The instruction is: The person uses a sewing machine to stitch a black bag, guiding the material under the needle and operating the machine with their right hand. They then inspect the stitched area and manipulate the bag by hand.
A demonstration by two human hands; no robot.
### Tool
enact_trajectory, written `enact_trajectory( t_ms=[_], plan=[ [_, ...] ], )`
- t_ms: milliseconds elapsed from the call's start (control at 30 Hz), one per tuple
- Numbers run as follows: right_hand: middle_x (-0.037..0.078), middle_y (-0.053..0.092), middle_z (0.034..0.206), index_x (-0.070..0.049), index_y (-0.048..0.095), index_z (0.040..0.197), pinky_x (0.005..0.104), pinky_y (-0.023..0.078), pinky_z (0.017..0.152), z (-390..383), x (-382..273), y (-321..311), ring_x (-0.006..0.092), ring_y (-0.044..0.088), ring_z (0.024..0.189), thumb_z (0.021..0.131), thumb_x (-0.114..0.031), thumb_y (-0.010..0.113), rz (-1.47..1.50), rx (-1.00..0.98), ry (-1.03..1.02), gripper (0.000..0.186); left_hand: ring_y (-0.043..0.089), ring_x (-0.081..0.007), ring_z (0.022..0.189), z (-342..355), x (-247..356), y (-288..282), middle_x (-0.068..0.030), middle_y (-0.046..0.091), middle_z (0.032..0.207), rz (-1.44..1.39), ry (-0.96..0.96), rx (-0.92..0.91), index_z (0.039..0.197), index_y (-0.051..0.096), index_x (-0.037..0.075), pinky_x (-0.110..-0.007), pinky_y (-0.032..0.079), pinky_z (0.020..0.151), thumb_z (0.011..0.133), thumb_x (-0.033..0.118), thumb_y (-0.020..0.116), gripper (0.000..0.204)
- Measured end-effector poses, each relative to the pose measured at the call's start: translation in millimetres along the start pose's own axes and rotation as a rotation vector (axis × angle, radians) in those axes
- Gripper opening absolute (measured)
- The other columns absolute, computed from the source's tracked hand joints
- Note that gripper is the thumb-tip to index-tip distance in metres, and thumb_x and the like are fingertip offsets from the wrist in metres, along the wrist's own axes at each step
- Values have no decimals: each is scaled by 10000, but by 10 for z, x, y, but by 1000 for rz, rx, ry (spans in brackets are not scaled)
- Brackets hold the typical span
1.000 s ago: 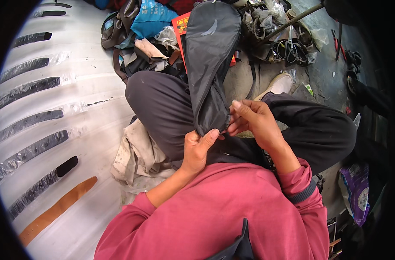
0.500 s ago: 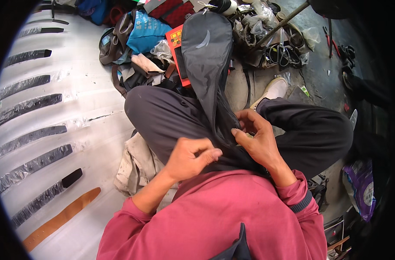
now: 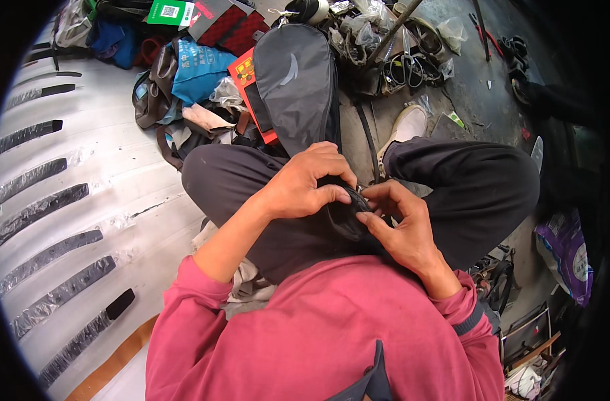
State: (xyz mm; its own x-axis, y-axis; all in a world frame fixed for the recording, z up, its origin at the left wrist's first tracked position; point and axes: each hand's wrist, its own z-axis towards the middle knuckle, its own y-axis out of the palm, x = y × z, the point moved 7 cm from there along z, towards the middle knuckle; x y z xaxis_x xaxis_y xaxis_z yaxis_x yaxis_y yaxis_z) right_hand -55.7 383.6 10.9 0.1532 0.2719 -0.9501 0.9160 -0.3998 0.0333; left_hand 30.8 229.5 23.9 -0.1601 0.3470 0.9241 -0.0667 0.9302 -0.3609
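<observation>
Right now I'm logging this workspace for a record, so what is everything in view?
bag: one, dark grey, across the lap, near end pinched by both hands
blue bag: one, upper left pile
brown bag: one, beside the blue bag
straps and tools: several, dark, upper right floor
shoe: one, pale, by the right knee
printed sack: one, purple and white, right edge
left hand: on the bag's end
right hand: pinching the same end

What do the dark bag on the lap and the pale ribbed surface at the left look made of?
Dark bag: likely woven synthetic fabric, matte grey; it folds softly where the left hand and right hand pinch it. Ribbed surface: possibly painted metal or plastic, smooth white with a faint sheen; hard to confirm.
</observation>
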Motion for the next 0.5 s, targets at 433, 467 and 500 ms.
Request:
enact_trajectory(
  t_ms=[433,467,500],
  plan=[
    [107,648,908,30,672,977,302,544,731,-78,-132,3,203,689,785,811,35,762,-109,56,-115,189,596,-180,823,-65,-130,-4,-8,666,836,-186,29,23,891,719,65,-460,331,1152,807,195,832,192],
    [107,644,905,30,673,973,301,543,732,-77,-138,11,204,686,784,811,39,757,-116,52,-122,182,596,-181,822,-65,-96,-9,-8,669,839,-164,44,7,899,723,66,-466,328,1155,810,208,835,202],
    [99,644,919,32,669,975,292,542,753,-78,-138,23,187,678,811,813,43,755,-118,38,-121,183,597,-181,822,-64,-62,-8,-7,671,842,-145,56,-8,908,727,68,-472,325,1158,812,221,838,211]
  ],
)
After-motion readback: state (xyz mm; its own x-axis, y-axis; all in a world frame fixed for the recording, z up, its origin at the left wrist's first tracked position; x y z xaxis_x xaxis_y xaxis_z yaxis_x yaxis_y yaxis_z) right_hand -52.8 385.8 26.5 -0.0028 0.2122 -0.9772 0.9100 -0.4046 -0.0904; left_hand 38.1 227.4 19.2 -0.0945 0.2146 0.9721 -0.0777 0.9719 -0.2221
